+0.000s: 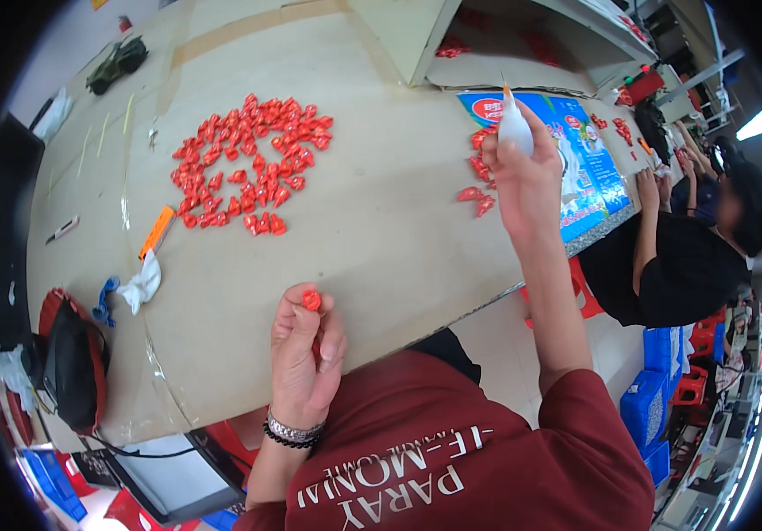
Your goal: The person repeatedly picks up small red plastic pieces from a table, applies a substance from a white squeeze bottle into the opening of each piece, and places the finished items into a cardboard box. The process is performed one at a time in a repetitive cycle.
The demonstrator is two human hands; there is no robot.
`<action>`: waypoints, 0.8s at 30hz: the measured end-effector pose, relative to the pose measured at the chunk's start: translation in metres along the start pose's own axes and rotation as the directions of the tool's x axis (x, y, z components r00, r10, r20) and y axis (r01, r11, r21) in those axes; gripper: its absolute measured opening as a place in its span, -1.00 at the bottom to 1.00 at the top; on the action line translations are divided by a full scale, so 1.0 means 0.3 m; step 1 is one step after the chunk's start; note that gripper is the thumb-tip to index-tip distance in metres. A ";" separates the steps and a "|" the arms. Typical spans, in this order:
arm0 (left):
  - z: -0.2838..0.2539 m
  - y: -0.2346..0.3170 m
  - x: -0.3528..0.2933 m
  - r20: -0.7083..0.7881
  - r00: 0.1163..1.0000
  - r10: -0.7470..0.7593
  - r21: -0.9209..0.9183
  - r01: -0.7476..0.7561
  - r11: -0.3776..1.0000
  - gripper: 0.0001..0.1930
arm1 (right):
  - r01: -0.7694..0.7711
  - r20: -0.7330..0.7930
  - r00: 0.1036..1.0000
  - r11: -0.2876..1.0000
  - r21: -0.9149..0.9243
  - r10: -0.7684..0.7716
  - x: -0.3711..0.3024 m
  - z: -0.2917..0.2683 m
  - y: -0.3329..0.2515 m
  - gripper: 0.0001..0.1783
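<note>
My left hand (306,350) is closed near the table's front edge, pinching a small red plastic piece (311,300) between thumb and fingers. Something more of red shows lower in that palm, mostly hidden by the fingers. Raised at the right, my right hand (527,168) grips a white squeeze bottle (515,133) with an orange neck and a thin needle tip pointing up and away. Beyond my left hand, a large cluster of similar red pieces (257,159) is spread over the table. A smaller group of red pieces (478,173) lies left of my right hand.
A blue printed sheet (589,168) covers the table's right part, below a beige shelf box (421,40). At the left lie an orange strip (157,232), a white cloth (140,285), a cutter knife (62,230) and a black-and-red bag (76,363). A co-worker (682,248) sits at the right.
</note>
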State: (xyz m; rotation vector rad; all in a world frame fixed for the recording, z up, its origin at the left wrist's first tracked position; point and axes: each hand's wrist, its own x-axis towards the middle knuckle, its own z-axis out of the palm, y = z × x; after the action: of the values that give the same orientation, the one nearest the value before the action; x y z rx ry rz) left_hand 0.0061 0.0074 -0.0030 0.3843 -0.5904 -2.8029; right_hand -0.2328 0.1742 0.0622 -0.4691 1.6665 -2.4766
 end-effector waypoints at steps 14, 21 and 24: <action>-0.014 0.000 0.007 0.081 0.997 -0.011 0.092 0.003 0.996 -0.77 | 0.286 0.232 0.944 0.230 -0.930 -0.236 0.838 -0.220 0.264 -0.81; -0.011 -0.001 0.006 0.070 0.997 -0.011 0.084 0.005 0.996 -0.81 | 0.250 0.239 0.961 0.070 -0.966 -0.138 0.827 -0.209 0.280 -0.75; -0.010 -0.001 0.009 0.083 0.996 -0.017 0.079 0.010 0.997 -0.82 | 0.221 0.201 0.972 0.172 -0.960 -0.124 0.799 -0.232 0.260 -0.77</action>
State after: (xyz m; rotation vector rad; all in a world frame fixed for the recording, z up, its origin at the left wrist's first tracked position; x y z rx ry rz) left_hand 0.0045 0.0059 -0.0064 0.2885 -0.7202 -2.8267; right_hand -0.4872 0.1411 0.0113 -0.8524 3.1407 -0.9485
